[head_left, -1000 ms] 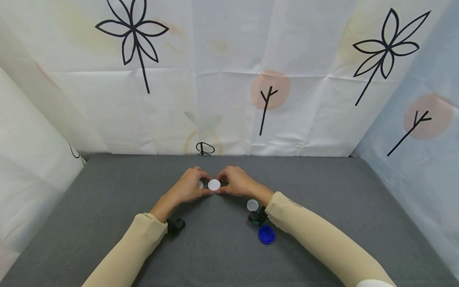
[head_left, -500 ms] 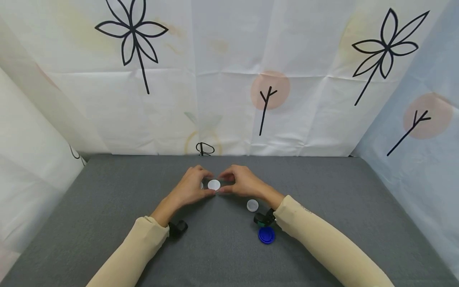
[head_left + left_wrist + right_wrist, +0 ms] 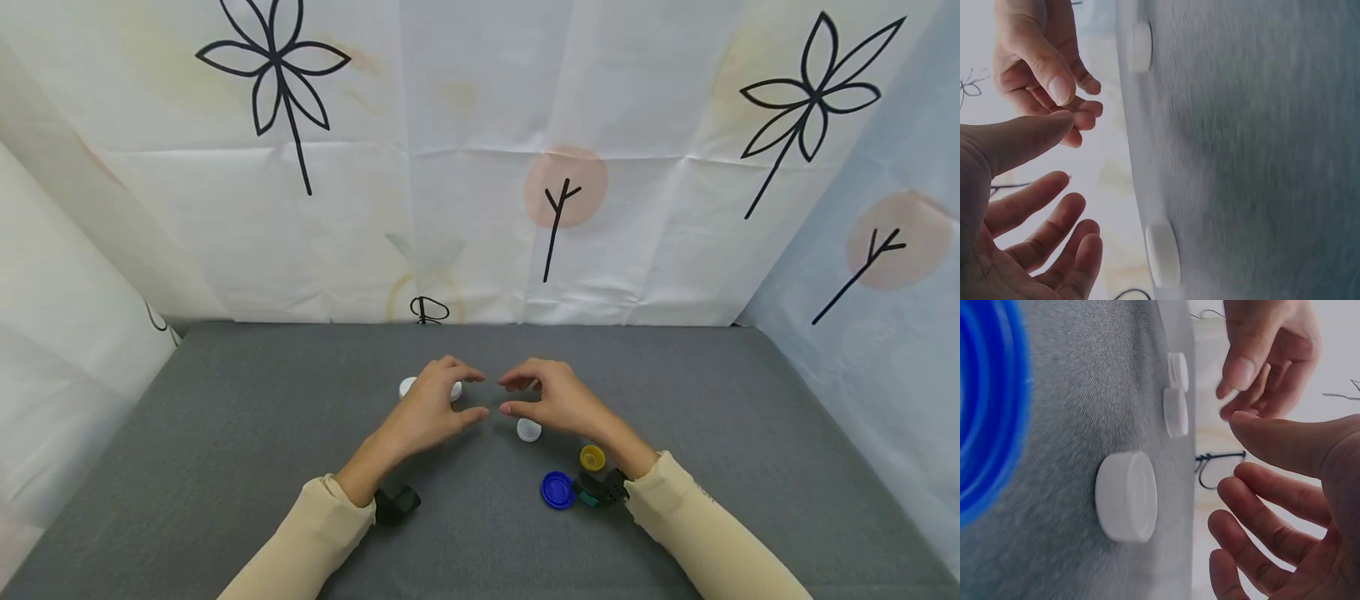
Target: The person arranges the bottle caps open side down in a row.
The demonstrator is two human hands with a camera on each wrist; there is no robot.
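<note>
My left hand [image 3: 431, 408] hovers above the grey table with its thumb and fingers spread apart, holding nothing. Behind it two white bottle caps lie side by side, the left white cap [image 3: 407, 387] and the right white cap [image 3: 456, 392], both partly covered by the hand. Facing it, my right hand [image 3: 558, 402] is also raised, fingers loosely bent and nothing between them. Just below its thumb lies a third white cap [image 3: 528, 430], seen in the right wrist view as a hollow white cap [image 3: 1125, 497] with its open side up.
By the right wrist camera [image 3: 602, 488] lie a blue cap [image 3: 557, 490] and a smaller yellow cap [image 3: 592, 457]. The grey table [image 3: 300, 367] ends at a white patterned cloth [image 3: 480, 208] at the back.
Both hands have drawn away from the white cap between them and moved right and nearer the body. That cap stays at the back. The yellow cap has come into sight.
</note>
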